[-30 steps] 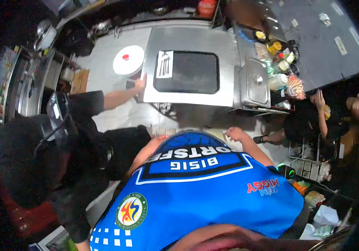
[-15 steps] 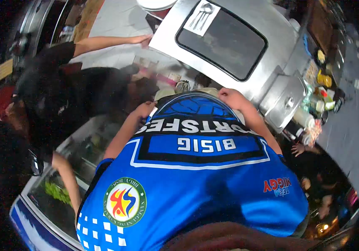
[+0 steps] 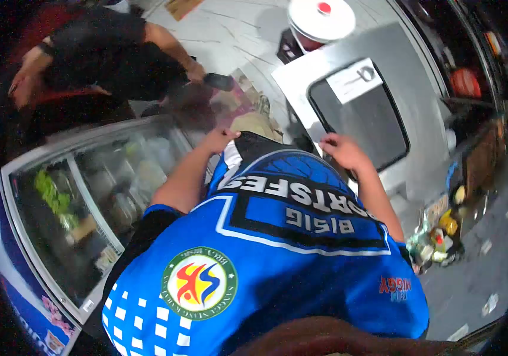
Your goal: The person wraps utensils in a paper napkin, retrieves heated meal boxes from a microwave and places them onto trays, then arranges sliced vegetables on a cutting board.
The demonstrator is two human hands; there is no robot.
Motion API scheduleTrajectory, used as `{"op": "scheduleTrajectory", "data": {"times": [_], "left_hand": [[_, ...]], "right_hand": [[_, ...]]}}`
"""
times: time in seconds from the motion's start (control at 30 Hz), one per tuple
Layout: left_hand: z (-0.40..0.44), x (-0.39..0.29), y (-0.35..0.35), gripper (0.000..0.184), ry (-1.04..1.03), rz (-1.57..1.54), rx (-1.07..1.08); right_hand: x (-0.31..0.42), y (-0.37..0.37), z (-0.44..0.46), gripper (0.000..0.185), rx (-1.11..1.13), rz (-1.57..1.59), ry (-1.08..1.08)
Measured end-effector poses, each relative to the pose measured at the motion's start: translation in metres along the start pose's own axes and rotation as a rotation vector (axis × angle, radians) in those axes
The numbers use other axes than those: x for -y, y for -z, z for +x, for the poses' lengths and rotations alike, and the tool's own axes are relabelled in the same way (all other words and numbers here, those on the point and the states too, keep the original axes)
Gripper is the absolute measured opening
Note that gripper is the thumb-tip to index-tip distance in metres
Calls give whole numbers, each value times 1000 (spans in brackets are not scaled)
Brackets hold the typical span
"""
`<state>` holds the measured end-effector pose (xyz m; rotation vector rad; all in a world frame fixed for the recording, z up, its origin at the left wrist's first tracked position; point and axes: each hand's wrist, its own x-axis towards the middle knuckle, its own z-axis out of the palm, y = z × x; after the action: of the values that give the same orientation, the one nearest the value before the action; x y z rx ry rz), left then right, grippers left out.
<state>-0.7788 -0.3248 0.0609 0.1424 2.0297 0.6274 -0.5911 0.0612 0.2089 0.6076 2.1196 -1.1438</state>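
Observation:
A blue sports jersey (image 3: 289,225) with white lettering and a round emblem covers my torso. My left hand (image 3: 221,140) is closed on the jersey's lower edge at the left side. My right hand (image 3: 340,149) has its fingers curled together beside the jersey's right edge, close to the steel table (image 3: 301,77). Whatever sits between those fingers, if anything, is hidden. Past my right hand, a dark panel with a black rim (image 3: 378,127) is on the table. Across its far corner lies a white sheet (image 3: 343,86) with cutlery (image 3: 363,74) on it, blurred.
A glass-topped chest freezer (image 3: 82,302) stands at my left, with leafy greens (image 3: 52,193) inside. Ahead left is a person in black (image 3: 100,53), one hand near a dark flat object (image 3: 218,81). A white-lidded bucket (image 3: 331,26) stands beyond the table. Bottles and packets (image 3: 438,243) crowd the right.
The view has swung left, showing more of the freezer. My right hand has lifted a little off the jersey's edge. The person in black has shifted away from the freezer, withdrawing an arm from it.

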Motion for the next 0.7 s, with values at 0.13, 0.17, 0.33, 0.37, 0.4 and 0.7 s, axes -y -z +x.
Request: {"op": "scheduleTrajectory", "data": {"times": [0.13, 0.17, 0.33, 0.37, 0.4, 0.7], "left_hand": [[7, 81, 23, 64, -67, -60, -36], [2, 81, 28, 66, -27, -24, -72], [24, 115, 148, 68, -72, 53, -114], [28, 88, 129, 66, -64, 61, -136], [45, 86, 155, 64, -39, 22, -94], [121, 42, 383, 51, 23, 343, 148]], "right_hand": [[63, -31, 19, 45, 145, -93, 43], [74, -30, 30, 43, 203, -123, 59], [256, -40, 135, 49, 206, -327, 581], [288, 8, 115, 47, 263, -313, 498], [328, 15, 140, 44, 194, -257, 630], [348, 97, 403, 35, -65, 70, 133]]}}
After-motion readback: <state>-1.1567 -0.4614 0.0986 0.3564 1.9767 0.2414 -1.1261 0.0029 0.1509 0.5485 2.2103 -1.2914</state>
